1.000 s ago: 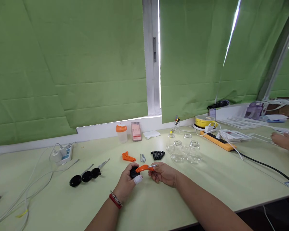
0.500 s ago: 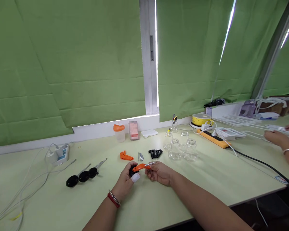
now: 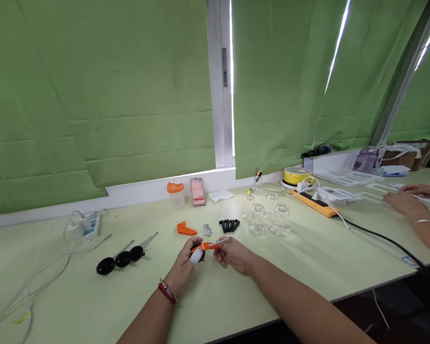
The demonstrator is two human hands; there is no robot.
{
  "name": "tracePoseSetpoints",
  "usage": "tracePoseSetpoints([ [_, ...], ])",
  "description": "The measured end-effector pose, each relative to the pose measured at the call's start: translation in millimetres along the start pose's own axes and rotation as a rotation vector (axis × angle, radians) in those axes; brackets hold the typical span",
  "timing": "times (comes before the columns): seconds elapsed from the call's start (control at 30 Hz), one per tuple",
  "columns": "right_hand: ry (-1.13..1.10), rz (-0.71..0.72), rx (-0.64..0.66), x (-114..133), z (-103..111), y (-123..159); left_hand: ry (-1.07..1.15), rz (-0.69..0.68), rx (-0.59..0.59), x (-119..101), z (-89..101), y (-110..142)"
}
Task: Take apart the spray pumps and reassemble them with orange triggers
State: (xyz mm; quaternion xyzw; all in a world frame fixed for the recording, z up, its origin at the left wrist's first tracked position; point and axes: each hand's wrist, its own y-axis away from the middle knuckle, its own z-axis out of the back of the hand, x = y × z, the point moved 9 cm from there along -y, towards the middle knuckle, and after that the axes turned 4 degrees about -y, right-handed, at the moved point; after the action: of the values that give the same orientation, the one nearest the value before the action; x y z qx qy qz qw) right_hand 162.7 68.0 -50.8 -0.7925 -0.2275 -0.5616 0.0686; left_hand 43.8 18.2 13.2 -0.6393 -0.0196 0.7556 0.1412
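Observation:
My left hand (image 3: 187, 263) is closed on a round black part (image 3: 202, 256), its white-wrapped thumb pressed over one end of an orange curved lever (image 3: 207, 246). The lever's other end is pinched in the fingers of my right hand (image 3: 233, 254). A thin metal rod (image 3: 220, 242) points out along the lever by the right fingertips; which hand bears it I cannot tell. Beyond my hands lie loose orange levers (image 3: 186, 230), several small metal pins (image 3: 207, 230) and several black handle-like pieces (image 3: 229, 225). To the left, three black round caps (image 3: 123, 259) with metal rods lie in a row.
Several clear glass jars (image 3: 258, 220) stand right of the black pieces. Farther back are an orange-lidded cup (image 3: 176, 196), a yellow spool (image 3: 296, 177) and an orange power strip (image 3: 317, 204). White cables (image 3: 62, 272) run along the left. Another person's hands (image 3: 404, 204) work at far right.
My left thumb has shifted up across the lever's end, covering more of it. The metal rod now shows more plainly beside the right fingers. The other person's hands moved left.

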Motion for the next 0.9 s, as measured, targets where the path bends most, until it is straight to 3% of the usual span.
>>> tracePoseSetpoints([
  [0.23, 0.139, 0.006, 0.006, 2, -7, 3, 0.169, 0.099, -0.07, 16, 8.1, 1],
  [0.37, 0.406, 0.028, -0.044, 3, 0, 1, 0.344, 0.118, -0.117, 18, 12.5, -3],
  [0.57, 1.032, 0.444, -0.291, 39, 7, -2, 0.506, 0.098, -0.265, 16, 28.6, -7],
  [0.7, 1.305, 0.376, -0.309, 38, 3, -21, 0.552, 0.153, -0.371, 28, 40.7, -9],
  [0.9, 1.408, 0.342, -0.319, 40, -1, -43, 0.566, 0.299, -0.446, 48, 47.6, -8],
])
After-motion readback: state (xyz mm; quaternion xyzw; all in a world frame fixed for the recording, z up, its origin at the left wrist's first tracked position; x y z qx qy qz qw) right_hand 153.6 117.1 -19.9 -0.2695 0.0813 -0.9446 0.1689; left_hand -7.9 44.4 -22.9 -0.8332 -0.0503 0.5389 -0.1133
